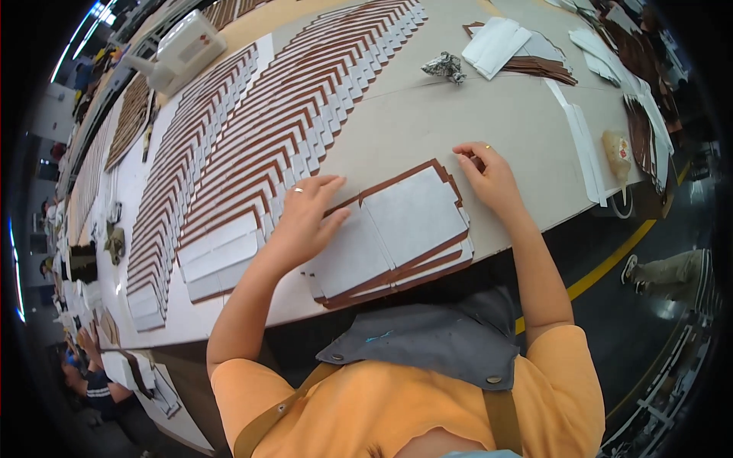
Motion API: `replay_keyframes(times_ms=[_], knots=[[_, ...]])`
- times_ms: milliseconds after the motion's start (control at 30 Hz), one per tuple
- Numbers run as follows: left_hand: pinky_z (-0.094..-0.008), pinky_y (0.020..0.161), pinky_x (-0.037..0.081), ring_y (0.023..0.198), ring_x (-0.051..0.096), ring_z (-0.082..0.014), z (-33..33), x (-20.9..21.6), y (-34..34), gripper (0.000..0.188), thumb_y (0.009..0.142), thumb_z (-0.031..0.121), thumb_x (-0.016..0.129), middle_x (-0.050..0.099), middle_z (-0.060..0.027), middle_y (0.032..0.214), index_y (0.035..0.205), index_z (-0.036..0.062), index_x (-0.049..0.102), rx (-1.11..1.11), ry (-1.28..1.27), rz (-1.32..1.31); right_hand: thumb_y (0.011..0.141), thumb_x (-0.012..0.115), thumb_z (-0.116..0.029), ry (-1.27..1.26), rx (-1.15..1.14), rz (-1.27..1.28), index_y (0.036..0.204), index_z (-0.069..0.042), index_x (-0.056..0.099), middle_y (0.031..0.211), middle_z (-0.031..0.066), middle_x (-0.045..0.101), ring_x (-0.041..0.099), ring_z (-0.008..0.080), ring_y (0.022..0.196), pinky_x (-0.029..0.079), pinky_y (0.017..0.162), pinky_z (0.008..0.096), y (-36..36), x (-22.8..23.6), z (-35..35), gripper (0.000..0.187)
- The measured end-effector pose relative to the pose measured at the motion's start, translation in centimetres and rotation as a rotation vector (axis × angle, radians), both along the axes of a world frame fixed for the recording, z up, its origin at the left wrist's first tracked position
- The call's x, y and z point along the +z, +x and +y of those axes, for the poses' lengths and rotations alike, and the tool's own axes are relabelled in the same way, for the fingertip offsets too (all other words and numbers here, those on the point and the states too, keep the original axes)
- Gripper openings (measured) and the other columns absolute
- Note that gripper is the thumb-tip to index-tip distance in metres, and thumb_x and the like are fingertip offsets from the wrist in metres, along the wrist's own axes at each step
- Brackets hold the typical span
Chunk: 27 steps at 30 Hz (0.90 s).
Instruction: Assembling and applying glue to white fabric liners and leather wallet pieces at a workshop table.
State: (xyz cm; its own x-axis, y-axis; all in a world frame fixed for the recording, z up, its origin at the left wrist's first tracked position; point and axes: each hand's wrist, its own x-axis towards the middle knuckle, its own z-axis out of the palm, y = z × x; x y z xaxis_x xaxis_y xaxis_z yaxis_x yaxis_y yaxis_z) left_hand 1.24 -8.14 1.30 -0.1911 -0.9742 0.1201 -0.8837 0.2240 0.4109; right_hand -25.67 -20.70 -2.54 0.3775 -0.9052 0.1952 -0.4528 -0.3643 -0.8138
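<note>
In front of me at the table's near edge lies a stack of flat brown leather-like panels (416, 210) with pale grey-white backing and brown borders. The stack is slightly fanned toward me. My left hand (309, 217) lies over its left edge, fingers stretched out and thumb apart. Just beyond the upper right corner, my right hand (489, 177) hovers with curled fingers, thumb close to the index finger. Whether it pinches anything small I cannot make out. Left of the stack, long overlapping rows of similar panels (263, 156) run away across the table.
A crumpled dark-and-silver wad (444, 69) lies beyond my hands. White sheets (496, 46) rest on brown pieces at the far right. A squeeze bottle (615, 153) and white strips (584, 145) lie along the right edge. A white jug (187, 49) stands far left. Another person's legs (672, 278) show right.
</note>
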Motion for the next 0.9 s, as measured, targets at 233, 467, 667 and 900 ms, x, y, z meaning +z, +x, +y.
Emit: replay_keyframes(times_ms=[233,467,667,900], knots=[[-0.0389,0.086,0.031,0.099,0.043,-0.0279,0.3,-1.9,-2.6,0.043,0.074,0.027,0.063,0.049,-0.0120,0.101,0.108,0.0052,0.051,0.165,0.049,0.128,0.074,0.062,-0.015,0.052,0.269,0.152,0.105,-0.005,0.054,0.092,0.0078,0.050,0.047,0.0147,0.077,0.042,0.070,0.0259,2.3,1.4,0.9,0.033],[-0.0342,0.082,0.034,0.087,0.049,-0.0240,-0.6,-2.8,-3.1,0.022,0.073,0.015,0.061,0.052,-0.0078,0.088,0.092,0.0070,0.055,0.137,-0.067,0.279,0.070,0.064,-0.013,-0.044,0.398,0.281,0.101,-0.009,0.057,0.095,0.0081,0.049,0.046,0.0172,0.080,0.041,0.073,0.0278,3.5,0.7,-1.1,0.033],[-0.0310,0.070,0.042,0.075,0.055,-0.0212,0.9,0.4,-3.9,0.018,0.077,0.009,0.057,0.058,-0.0099,0.084,0.094,0.0052,0.055,0.208,-0.143,0.307,0.075,0.059,-0.011,0.063,0.407,0.137,0.097,-0.006,0.059,0.085,0.0033,0.054,0.047,0.0110,0.075,0.040,0.069,0.0232,3.2,3.0,0.2,0.022],[-0.0306,0.069,0.043,0.075,0.055,-0.0237,1.1,2.2,-2.8,0.021,0.079,0.018,0.057,0.059,-0.0119,0.084,0.096,0.0044,0.055,0.235,0.124,0.393,0.076,0.060,-0.011,0.330,0.408,-0.026,0.094,-0.002,0.057,0.077,0.0012,0.055,0.046,0.0062,0.070,0.039,0.065,0.0201,2.4,4.2,1.3,0.020]])
